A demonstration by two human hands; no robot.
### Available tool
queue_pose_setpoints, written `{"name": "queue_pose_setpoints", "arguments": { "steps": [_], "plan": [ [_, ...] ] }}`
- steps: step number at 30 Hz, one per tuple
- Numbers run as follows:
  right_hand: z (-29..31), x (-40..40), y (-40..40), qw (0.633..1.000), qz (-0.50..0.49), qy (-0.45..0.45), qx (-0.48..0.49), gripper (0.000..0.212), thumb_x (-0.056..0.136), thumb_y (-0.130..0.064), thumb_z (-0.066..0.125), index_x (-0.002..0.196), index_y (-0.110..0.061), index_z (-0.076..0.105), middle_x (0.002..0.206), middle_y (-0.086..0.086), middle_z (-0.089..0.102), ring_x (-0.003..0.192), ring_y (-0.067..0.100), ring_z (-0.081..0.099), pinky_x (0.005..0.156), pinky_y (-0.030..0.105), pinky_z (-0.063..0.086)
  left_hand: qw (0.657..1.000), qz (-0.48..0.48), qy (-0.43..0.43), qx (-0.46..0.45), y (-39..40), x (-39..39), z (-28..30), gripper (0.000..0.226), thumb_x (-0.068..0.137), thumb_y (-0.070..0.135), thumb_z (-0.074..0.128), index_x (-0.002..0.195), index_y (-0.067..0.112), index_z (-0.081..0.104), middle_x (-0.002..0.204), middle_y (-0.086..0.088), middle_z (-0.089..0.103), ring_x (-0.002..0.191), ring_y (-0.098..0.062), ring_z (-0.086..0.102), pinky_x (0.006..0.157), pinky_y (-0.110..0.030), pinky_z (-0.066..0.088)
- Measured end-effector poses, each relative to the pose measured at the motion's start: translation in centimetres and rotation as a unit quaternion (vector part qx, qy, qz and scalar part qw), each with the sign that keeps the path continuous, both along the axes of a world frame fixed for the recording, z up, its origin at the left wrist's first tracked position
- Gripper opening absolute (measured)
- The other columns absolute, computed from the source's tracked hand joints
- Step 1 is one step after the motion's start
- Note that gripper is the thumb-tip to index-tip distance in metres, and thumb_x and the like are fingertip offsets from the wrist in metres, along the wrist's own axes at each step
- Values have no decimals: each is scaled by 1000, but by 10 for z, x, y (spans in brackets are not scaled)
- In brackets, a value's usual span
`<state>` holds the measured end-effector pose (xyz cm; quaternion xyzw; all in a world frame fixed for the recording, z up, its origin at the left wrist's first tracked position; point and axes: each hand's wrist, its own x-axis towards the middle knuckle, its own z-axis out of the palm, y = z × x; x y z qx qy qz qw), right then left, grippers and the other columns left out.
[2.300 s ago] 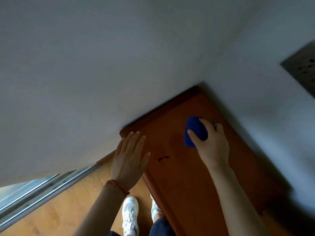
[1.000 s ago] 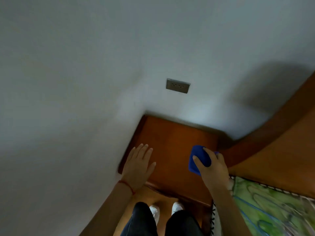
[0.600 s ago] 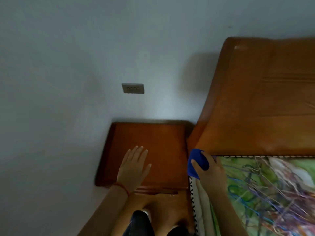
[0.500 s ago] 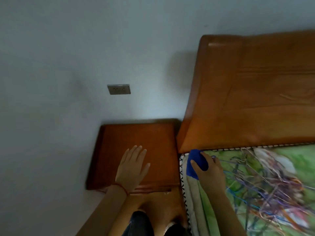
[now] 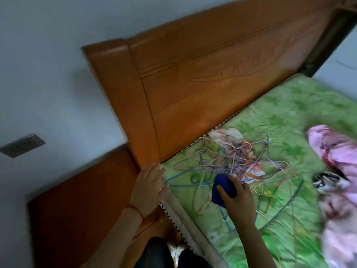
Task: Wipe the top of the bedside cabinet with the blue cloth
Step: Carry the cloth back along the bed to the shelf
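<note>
Blue cloth (image 5: 222, 188) over the bed (image 5: 280, 120), off the bedside cabinet (image 5: 77, 200)

I see my right hand (image 5: 236, 200) gripping it above tangled hangers (image 5: 231, 163); my left hand (image 5: 147, 187) lies flat, fingers spread, holding nothing, at the cabinet's edge by the headboard (image 5: 193, 78).

**No legible text in view**

Nothing here can be read. The headboard (image 5: 222, 74) above the left hand (image 5: 147, 187) bears a carved ornament, blurred, with no letters that can be made out. The wall socket (image 5: 22, 145), far to the left of that hand, shows no marking. The bed cover (image 5: 289, 117) carries only a pattern.
</note>
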<state>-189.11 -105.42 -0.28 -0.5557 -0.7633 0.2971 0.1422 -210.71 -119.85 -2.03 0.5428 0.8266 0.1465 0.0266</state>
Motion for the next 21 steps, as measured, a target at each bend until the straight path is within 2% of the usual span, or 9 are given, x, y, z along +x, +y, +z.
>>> {"name": "queue_pose_setpoints", "arguments": {
  "steps": [3, 5, 8, 10, 12, 14, 17, 21],
  "plan": [
    [-2, 27, -5, 996, -92, -5, 7, 50, 80, -37, 67, 125, -19, 52, 113, 15, 52, 93, 32, 55, 68, 34, 44, 998, -65, 8, -26, 28, 4, -2, 73, 99, 49, 10, 112, 3, 65, 115, -14, 63, 112, -29, 53, 100, -42, 31],
    [-4, 44, -11, 988, -154, -13, 4, 50, 78, -35, 68, 123, -18, 54, 113, 16, 52, 93, 34, 56, 68, 33, 42, 993, -114, 4, -33, 44, 8, -6, 72, 98, 50, 11, 113, 3, 64, 115, -15, 63, 112, -29, 52, 100, -39, 26],
    [-9, 70, -25, 969, -245, 3, 5, 49, 75, -34, 71, 120, -18, 58, 109, 16, 54, 94, 35, 56, 71, 36, 43, 981, -186, 3, -45, 67, 14, -11, 73, 97, 50, 11, 110, 2, 65, 112, -19, 63, 105, -34, 60, 97, -39, 26],
    [-11, 88, -35, 956, -295, 1, 4, 48, 75, -35, 71, 119, -19, 58, 109, 16, 54, 93, 35, 56, 71, 36, 43, 972, -229, 8, -47, 79, 24, -11, 69, 97, 48, 15, 109, 2, 66, 111, -19, 64, 103, -34, 61, 96, -42, 33],
    [-13, 107, -48, 941, -337, -8, 6, 48, 75, -35, 71, 118, -20, 58, 109, 16, 54, 91, 35, 57, 69, 36, 44, 962, -269, 14, -41, 90, 37, -11, 57, 91, 44, 32, 106, 2, 67, 108, -19, 65, 100, -34, 62, 91, -43, 44],
    [-15, 128, -62, 926, -378, 0, 14, 48, 73, -34, 73, 117, -19, 59, 108, 17, 54, 90, 36, 57, 71, 38, 45, 951, -305, 26, -36, 99, 55, -11, 53, 83, 40, 38, 105, 2, 67, 107, -19, 65, 100, -34, 62, 94, -44, 37],
    [-17, 164, -84, 901, -433, 5, 11, 48, 74, -35, 72, 118, -19, 58, 111, 15, 53, 93, 35, 56, 73, 38, 44, 932, -361, 29, -36, 111, 88, -13, 52, 83, 39, 39, 110, 2, 65, 111, -20, 63, 103, -35, 60, 94, -42, 28],
    [-18, 217, -116, 864, -504, 10, 11, 48, 76, -35, 70, 119, -19, 57, 111, 16, 53, 94, 35, 55, 74, 38, 44, 903, -428, 19, -45, 118, 145, -17, 53, 86, 42, 38, 116, 5, 61, 116, -17, 61, 110, -34, 55, 98, -45, 35]
  ]
}}
